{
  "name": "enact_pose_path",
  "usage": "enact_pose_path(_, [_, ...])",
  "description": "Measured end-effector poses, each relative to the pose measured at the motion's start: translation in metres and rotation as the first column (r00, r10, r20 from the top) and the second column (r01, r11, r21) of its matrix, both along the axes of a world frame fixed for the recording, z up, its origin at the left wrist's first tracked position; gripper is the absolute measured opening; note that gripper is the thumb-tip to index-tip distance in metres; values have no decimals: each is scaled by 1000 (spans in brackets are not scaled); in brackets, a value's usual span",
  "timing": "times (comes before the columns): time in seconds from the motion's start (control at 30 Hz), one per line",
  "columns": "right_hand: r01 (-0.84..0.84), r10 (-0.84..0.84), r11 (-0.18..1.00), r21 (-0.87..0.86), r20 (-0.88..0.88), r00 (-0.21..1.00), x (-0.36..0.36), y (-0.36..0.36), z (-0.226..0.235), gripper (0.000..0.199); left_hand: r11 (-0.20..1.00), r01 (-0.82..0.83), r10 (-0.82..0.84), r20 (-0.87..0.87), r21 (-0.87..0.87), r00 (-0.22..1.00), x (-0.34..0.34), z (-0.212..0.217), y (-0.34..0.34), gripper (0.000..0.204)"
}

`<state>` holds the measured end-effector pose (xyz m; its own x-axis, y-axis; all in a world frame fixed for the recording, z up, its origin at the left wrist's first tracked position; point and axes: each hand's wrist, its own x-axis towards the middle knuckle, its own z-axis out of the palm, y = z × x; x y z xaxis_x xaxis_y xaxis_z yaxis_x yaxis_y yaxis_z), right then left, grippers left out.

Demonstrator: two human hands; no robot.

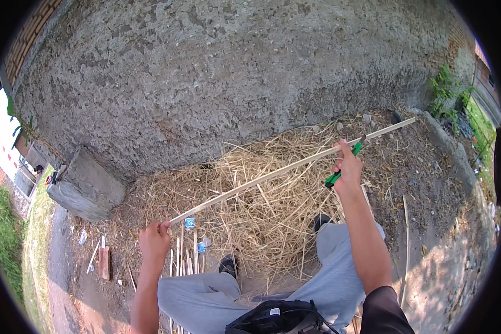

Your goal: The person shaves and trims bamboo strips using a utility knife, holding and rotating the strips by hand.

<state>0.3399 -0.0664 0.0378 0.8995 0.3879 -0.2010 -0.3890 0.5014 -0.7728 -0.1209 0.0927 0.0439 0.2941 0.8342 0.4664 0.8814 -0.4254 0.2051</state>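
Observation:
A long, pale bamboo strip (pixel 278 173) slants across in front of me, rising from lower left to upper right. Its near left end is pinched in my left hand (pixel 153 242), the fingers closed around it. My right hand (pixel 348 168) is wrapped round a green-handled knife (pixel 332 179), with the dark blade lying against the strip toward its far end. The right fingertips also touch the strip beside the blade. Below the strip spreads a heap of thin, curly shavings (pixel 267 222), lying between my feet.
A rough grey wall (pixel 222 72) rises behind the heap. At the left stands a concrete block (pixel 92 186), with a reddish brick (pixel 104 263) on the ground nearby. Several more strips (pixel 189 261) lie by my left leg. One long strip (pixel 406 239) lies at the right.

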Motion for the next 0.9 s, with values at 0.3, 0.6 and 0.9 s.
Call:
enact_pose_path(0.3, [86,-86,996,30,10,996,7,-10,9,17,996,59,-63,56,68,996,18,-23,29,14])
enact_pose_path(0.6, [70,-71,997,42,31,997,19,-13,0,16,990,45,-53,59,131,997,46,-50,46,12])
enact_pose_path(0.9, [-8,4,998,56,72,997,37,-21,-3,26,963,246,-261,151,109,953,36,-52,65,10])
